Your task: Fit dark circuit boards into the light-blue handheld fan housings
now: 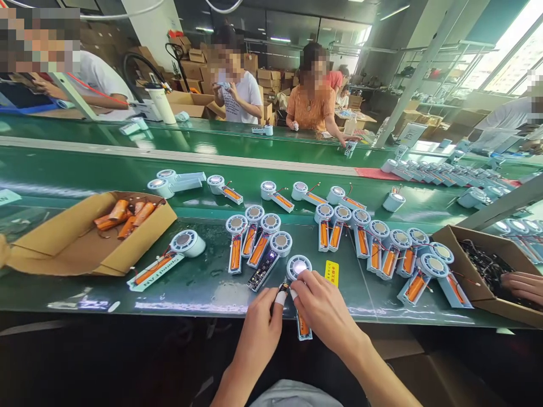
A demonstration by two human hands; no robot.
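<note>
My left hand (263,317) pinches a small dark circuit board (283,288), its thumb wrapped in a white cover. My right hand (324,302) is closed at the fingertips beside the board; what it pinches is hidden. Under that hand lies a light-blue handheld fan (299,263) at the bench edge, its handle open with an orange battery (304,328) inside. Just left lies another fan (280,243) with a black circuit board (263,271) in its handle. A yellow label (332,273) with printed characters lies right of the fan I work over.
A cardboard box (55,249) with orange batteries stands left, near a fan (186,243) marked with lettering. Several battery-fitted fans (379,229) crowd the right. Another person's hand (524,285) reaches into a box (487,282) of black parts. Co-workers sit beyond the green conveyor (106,169).
</note>
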